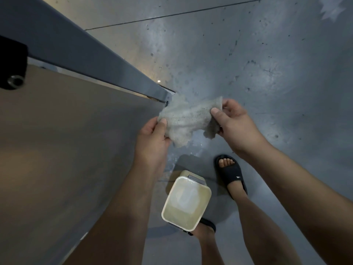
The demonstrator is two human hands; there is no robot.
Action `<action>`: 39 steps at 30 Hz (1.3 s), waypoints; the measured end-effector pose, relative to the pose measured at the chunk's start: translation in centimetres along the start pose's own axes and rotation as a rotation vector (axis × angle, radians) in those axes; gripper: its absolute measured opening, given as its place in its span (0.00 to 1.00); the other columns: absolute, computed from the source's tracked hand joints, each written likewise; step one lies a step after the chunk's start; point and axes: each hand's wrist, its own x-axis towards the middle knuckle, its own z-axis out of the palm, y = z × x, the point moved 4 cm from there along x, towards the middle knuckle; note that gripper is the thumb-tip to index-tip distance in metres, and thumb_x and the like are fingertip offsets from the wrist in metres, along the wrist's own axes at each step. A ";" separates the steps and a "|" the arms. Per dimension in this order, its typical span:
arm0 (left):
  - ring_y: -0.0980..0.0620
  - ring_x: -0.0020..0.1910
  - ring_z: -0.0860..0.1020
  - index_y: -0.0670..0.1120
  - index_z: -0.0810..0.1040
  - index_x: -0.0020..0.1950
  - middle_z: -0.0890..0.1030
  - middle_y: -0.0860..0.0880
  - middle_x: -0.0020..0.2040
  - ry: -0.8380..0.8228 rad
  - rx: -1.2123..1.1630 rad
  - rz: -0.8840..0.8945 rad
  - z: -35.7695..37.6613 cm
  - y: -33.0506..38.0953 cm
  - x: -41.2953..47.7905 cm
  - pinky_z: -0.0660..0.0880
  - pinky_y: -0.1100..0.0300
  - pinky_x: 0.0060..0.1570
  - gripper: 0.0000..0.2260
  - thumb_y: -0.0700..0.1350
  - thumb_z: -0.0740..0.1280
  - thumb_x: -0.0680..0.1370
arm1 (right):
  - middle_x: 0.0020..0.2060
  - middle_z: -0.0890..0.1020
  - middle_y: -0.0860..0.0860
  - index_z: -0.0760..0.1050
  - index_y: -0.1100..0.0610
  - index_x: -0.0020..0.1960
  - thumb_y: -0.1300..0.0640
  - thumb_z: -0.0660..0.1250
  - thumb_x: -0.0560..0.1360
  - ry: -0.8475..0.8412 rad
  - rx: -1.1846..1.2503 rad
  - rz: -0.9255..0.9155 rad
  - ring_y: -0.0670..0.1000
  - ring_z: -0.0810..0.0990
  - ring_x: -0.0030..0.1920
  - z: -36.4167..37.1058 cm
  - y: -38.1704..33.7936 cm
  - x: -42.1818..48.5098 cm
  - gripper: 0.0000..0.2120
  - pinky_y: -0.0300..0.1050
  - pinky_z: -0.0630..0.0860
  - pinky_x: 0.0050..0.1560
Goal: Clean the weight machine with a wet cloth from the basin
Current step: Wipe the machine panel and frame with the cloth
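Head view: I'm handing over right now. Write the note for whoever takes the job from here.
Left hand: pinches the left edge of the grey cloth.
Right hand: pinches its right edge; the cloth is spread between both hands in the air.
Cream basin: on the floor below the hands, by the feet, water inside.
Weight machine's grey frame bar: to the left, its lower end just beyond the cloth.
Done: cloth is out of the basin.
Left: wipe the machine; the cloth is not on it yet.
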 end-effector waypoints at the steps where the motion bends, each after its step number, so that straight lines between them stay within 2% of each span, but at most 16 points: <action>1: 0.46 0.52 0.83 0.47 0.77 0.64 0.84 0.43 0.53 0.032 0.049 0.018 -0.5 -0.1 0.1 0.79 0.47 0.58 0.10 0.38 0.61 0.86 | 0.46 0.79 0.70 0.70 0.52 0.61 0.59 0.65 0.83 0.023 -0.011 -0.009 0.59 0.76 0.41 -0.3 0.0 0.2 0.09 0.62 0.76 0.45; 4: 0.47 0.45 0.79 0.66 0.71 0.68 0.84 0.51 0.46 -0.021 0.318 0.149 -1.3 0.0 0.4 0.78 0.49 0.49 0.20 0.41 0.62 0.86 | 0.41 0.78 0.66 0.61 0.41 0.70 0.61 0.64 0.83 -0.039 -0.150 -0.096 0.55 0.75 0.40 -0.5 -0.5 0.4 0.22 0.49 0.74 0.45; 9: 0.54 0.51 0.84 0.56 0.78 0.69 0.85 0.56 0.55 -0.161 0.747 0.238 -1.0 0.7 0.5 0.80 0.55 0.55 0.17 0.42 0.68 0.82 | 0.58 0.78 0.55 0.73 0.59 0.73 0.69 0.68 0.77 -0.188 -0.534 -0.245 0.39 0.76 0.48 0.1 -0.7 0.2 0.25 0.24 0.68 0.55; 11: 0.55 0.48 0.84 0.53 0.82 0.60 0.85 0.55 0.51 -0.172 0.886 0.246 -1.0 0.7 0.7 0.82 0.57 0.52 0.12 0.41 0.72 0.78 | 0.56 0.78 0.55 0.77 0.60 0.67 0.68 0.71 0.75 -0.182 -0.668 -0.300 0.43 0.76 0.52 0.0 -0.7 0.3 0.21 0.26 0.69 0.56; 13: 0.55 0.40 0.80 0.49 0.81 0.46 0.82 0.53 0.44 -0.110 1.010 0.293 -1.0 1.1 0.6 0.76 0.67 0.40 0.03 0.43 0.74 0.77 | 0.49 0.77 0.53 0.83 0.57 0.54 0.63 0.73 0.75 -0.124 -0.732 -0.322 0.48 0.74 0.51 -0.2 -0.3 0.6 0.08 0.34 0.72 0.55; 14: 0.55 0.39 0.77 0.47 0.79 0.41 0.78 0.52 0.46 -0.069 1.007 0.312 -1.1 1.3 0.7 0.72 0.70 0.38 0.07 0.45 0.75 0.76 | 0.48 0.74 0.52 0.83 0.55 0.47 0.60 0.74 0.75 -0.092 -0.747 -0.310 0.49 0.72 0.52 -0.4 -0.2 0.9 0.02 0.33 0.70 0.54; 17: 0.57 0.37 0.79 0.38 0.76 0.39 0.75 0.48 0.54 -0.091 0.788 0.244 -0.7 1.5 0.4 0.76 0.68 0.39 0.13 0.44 0.76 0.76 | 0.49 0.77 0.51 0.75 0.54 0.37 0.56 0.73 0.74 -0.066 -0.693 -0.186 0.51 0.74 0.54 -0.9 0.3 1.6 0.10 0.33 0.68 0.51; 20: 0.57 0.27 0.78 0.33 0.73 0.42 0.78 0.39 0.39 -0.108 0.678 0.164 -0.1 1.6 -0.1 0.71 0.67 0.28 0.14 0.42 0.73 0.79 | 0.31 0.82 0.53 0.71 0.62 0.40 0.53 0.70 0.77 -0.092 -0.629 -0.073 0.50 0.77 0.32 -0.1 0.4 1.4 0.15 0.46 0.71 0.36; 22: 0.57 0.28 0.79 0.38 0.74 0.41 0.76 0.47 0.30 -0.098 0.629 0.141 0.4 1.6 -0.5 0.72 0.68 0.28 0.13 0.43 0.72 0.80 | 0.27 0.74 0.50 0.68 0.60 0.38 0.53 0.69 0.79 -0.092 -0.612 -0.085 0.48 0.69 0.29 1.2 0.8 1.1 0.16 0.47 0.66 0.34; 25: 0.50 0.40 0.83 0.41 0.77 0.42 0.81 0.46 0.37 -0.113 0.482 0.067 0.7 0.9 0.0 0.84 0.50 0.43 0.12 0.47 0.68 0.82 | 0.30 0.72 0.44 0.68 0.52 0.38 0.53 0.68 0.81 -0.259 -0.338 -0.049 0.46 0.72 0.34 3.8 2.2 0.5 0.15 0.47 0.73 0.42; 28: 0.51 0.46 0.86 0.43 0.81 0.51 0.86 0.46 0.45 -0.075 0.270 -0.058 0.5 1.0 0.7 0.83 0.52 0.49 0.20 0.55 0.56 0.86 | 0.37 0.78 0.45 0.70 0.50 0.44 0.51 0.69 0.82 -0.338 -0.037 0.056 0.48 0.81 0.42 5.3 3.3 0.9 0.10 0.57 0.84 0.51; 30: 0.50 0.51 0.86 0.43 0.79 0.55 0.88 0.46 0.49 -0.072 0.170 -0.082 0.4 1.4 1.1 0.81 0.54 0.53 0.23 0.58 0.51 0.87 | 0.41 0.82 0.46 0.72 0.52 0.49 0.58 0.70 0.81 -0.321 0.128 0.101 0.48 0.84 0.42 6.1 3.4 1.8 0.07 0.52 0.84 0.48; 33: 0.54 0.54 0.85 0.51 0.82 0.53 0.88 0.51 0.48 -0.131 0.303 -0.025 0.4 2.2 1.7 0.79 0.59 0.57 0.22 0.58 0.50 0.87 | 0.43 0.85 0.50 0.73 0.53 0.57 0.67 0.70 0.79 -0.261 0.338 0.160 0.49 0.85 0.39 7.5 4.0 3.7 0.12 0.47 0.84 0.45; 35: 0.55 0.54 0.83 0.57 0.83 0.48 0.85 0.56 0.46 -0.120 0.630 0.084 0.3 3.1 2.2 0.77 0.58 0.55 0.18 0.56 0.54 0.85 | 0.41 0.85 0.52 0.77 0.59 0.62 0.68 0.69 0.79 -0.230 0.399 0.189 0.49 0.84 0.37 8.7 4.7 5.1 0.12 0.44 0.82 0.42; 37: 0.57 0.51 0.80 0.54 0.81 0.51 0.83 0.56 0.47 -0.019 0.855 0.220 -0.4 3.8 2.3 0.74 0.57 0.52 0.09 0.51 0.61 0.83 | 0.38 0.83 0.53 0.80 0.63 0.58 0.69 0.68 0.80 -0.154 0.351 0.190 0.48 0.81 0.33 9.9 5.6 6.9 0.08 0.43 0.80 0.41; 39: 0.54 0.53 0.80 0.49 0.80 0.55 0.82 0.53 0.51 0.046 0.897 0.362 -1.7 4.2 2.2 0.76 0.56 0.56 0.07 0.49 0.65 0.80 | 0.36 0.82 0.52 0.81 0.59 0.50 0.68 0.68 0.80 -0.028 0.257 0.173 0.47 0.79 0.30 10.9 6.5 9.3 0.07 0.45 0.79 0.40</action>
